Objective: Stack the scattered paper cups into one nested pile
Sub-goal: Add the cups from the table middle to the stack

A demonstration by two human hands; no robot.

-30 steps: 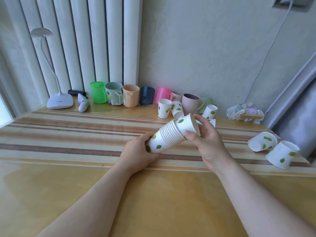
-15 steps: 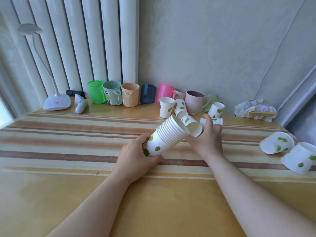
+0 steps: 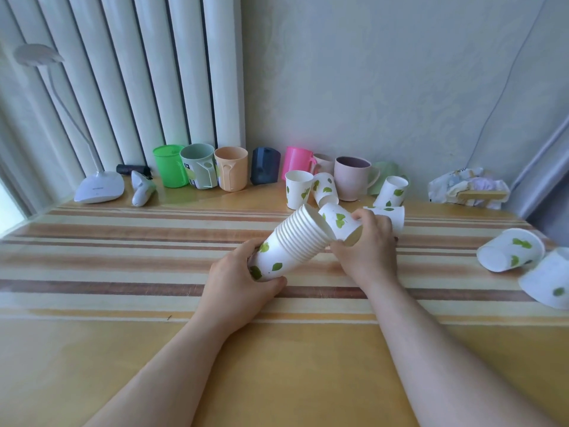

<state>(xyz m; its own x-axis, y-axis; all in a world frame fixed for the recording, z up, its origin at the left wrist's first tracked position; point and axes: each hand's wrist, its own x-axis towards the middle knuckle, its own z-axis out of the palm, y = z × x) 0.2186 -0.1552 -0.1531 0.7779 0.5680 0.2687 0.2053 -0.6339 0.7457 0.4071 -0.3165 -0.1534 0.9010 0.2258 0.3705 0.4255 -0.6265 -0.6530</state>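
Observation:
My left hand [image 3: 237,282] grips the base of a nested pile of white paper cups with green leaves [image 3: 292,245], tilted with its mouth up and to the right. My right hand [image 3: 366,248] holds a single paper cup [image 3: 338,223] with its bottom at the pile's mouth. Loose paper cups remain: an upright one [image 3: 297,192], a tilted one [image 3: 324,188], one lying on its side behind my right hand [image 3: 397,215], one leaning at the back [image 3: 392,189], and two lying at the right [image 3: 511,249] [image 3: 548,282].
A row of coloured plastic mugs [image 3: 231,172] lines the wall, with a mauve mug [image 3: 352,177] among the paper cups. A white desk lamp [image 3: 98,188] stands at the back left, a crumpled bag [image 3: 468,188] at the back right. The striped tabletop [image 3: 123,257] ends near the right cups.
My right hand reached back, picked up a loose cup and brought it to the mouth of the pile. My left hand kept holding the pile in place.

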